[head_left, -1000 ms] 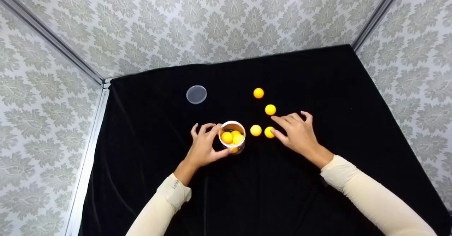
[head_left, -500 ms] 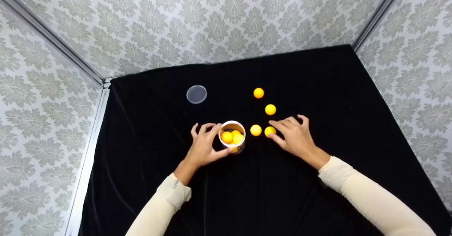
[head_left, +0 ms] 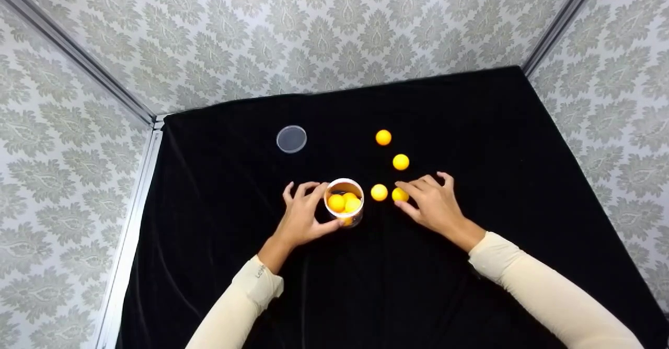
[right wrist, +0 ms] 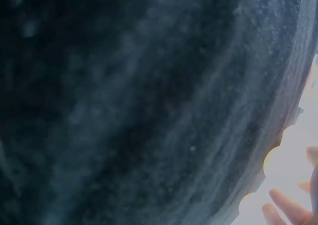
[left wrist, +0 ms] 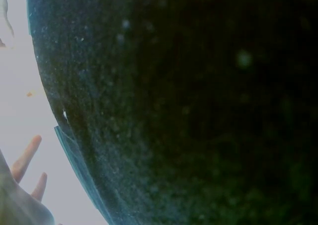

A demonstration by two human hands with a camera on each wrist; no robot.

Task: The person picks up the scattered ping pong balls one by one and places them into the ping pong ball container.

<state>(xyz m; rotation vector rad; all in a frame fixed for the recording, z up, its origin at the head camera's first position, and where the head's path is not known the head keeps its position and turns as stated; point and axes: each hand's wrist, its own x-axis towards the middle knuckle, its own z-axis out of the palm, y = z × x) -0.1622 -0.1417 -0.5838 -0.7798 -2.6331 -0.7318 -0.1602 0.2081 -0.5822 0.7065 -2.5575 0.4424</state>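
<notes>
In the head view my left hand [head_left: 303,218] grips a clear round jar [head_left: 358,219] with a white rim, thumb at the near side and fingers along its left side. Several orange ping-pong balls [head_left: 336,203] lie inside it. My right hand [head_left: 436,205] has thumb and forefinger on either side of another orange ping-pong ball [head_left: 400,195], pinching it on the black cloth. Between that ball and the jar sits a loose ball [head_left: 379,193]. Both wrist views are mostly dark cloth, with overexposed bits of fingers [right wrist: 288,207] at the edge.
Two more orange balls lie farther back, one [head_left: 401,162] just beyond my right hand and one [head_left: 383,137] behind it. A clear round lid [head_left: 291,139] rests at the back left. Black cloth [head_left: 219,182] covers the table, with patterned walls [head_left: 334,30] around it.
My right hand has shifted slightly left and nearer, and its thumb and forefinger have closed in on the ball. The left hand and jar have stayed in place.
</notes>
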